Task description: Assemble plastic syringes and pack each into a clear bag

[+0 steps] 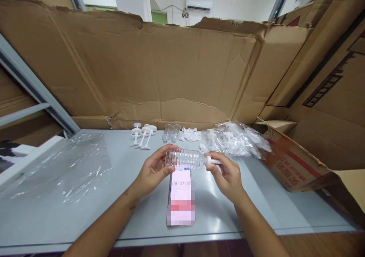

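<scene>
The clear bottle [185, 158] lies sideways in the grip, twelve o'clock from the phone [182, 194], left hand [152, 169] clamped round its base at nine, right hand [228, 169] pinching the white stem [216, 161] at three!

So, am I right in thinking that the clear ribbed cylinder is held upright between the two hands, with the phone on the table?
Not quite: in the head view, the clear ribbed cylinder is held sideways between the left hand and right hand. The phone is indeed on the table.
</scene>
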### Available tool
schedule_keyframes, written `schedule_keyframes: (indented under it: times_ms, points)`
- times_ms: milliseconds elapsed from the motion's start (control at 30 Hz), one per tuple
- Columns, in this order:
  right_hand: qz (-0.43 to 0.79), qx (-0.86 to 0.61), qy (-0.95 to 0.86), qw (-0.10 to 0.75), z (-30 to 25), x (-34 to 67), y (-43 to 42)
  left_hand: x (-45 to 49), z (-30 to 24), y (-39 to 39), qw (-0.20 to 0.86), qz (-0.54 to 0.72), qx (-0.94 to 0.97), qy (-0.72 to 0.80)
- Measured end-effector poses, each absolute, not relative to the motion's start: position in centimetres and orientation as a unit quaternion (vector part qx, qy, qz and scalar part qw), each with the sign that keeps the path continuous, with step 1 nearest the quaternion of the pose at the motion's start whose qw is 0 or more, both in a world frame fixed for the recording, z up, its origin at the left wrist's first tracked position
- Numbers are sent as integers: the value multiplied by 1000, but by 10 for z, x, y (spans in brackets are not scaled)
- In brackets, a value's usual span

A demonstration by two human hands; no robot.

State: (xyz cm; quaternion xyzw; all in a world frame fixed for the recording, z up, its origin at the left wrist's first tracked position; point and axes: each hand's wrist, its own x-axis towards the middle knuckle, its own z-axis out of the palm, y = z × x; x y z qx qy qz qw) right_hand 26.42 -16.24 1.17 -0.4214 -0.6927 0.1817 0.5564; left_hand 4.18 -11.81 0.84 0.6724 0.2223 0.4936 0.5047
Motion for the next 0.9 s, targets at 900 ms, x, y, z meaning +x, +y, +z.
schedule_keyframes:
  times_ms: [900]
  points:
    - [387,-448,-623,512,16,261,-155,44,12,-115,535,475,633,296]
